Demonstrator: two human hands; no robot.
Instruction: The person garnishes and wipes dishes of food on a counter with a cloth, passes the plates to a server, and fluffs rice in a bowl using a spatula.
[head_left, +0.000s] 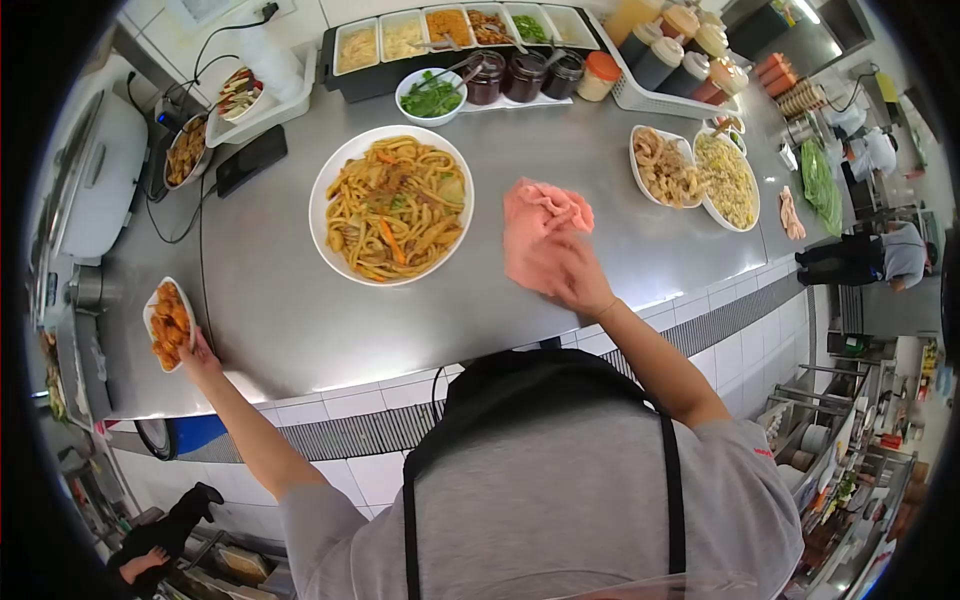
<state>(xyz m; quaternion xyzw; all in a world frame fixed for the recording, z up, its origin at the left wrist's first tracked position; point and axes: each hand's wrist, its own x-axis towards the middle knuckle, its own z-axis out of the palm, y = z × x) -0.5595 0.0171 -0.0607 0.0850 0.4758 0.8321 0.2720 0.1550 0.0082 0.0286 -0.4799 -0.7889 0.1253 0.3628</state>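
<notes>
At the left end of the steel counter, my left hand (202, 357) grips the edge of a small white bowl (151, 318) of orange-glazed fried pieces (170, 330). The bowl looks tilted in this view. My right hand (572, 275) is over the lower part of a crumpled pink cloth (545, 212); motion smears its fingers, so its grip is unclear. Between my hands sits a large white bowl (318, 212) full of thick noodles (395, 205) with vegetables and carrot strips.
Behind the noodles are a bowl of chopped greens (430, 95), dark sauce jars (525, 77) and a topping rack (370, 85). Squeeze bottles (657, 65) fill a white basket (650, 103). Bowls of fried pieces (663, 165) and fried rice (727, 180) stand right. A black phone (252, 160) and cables lie left.
</notes>
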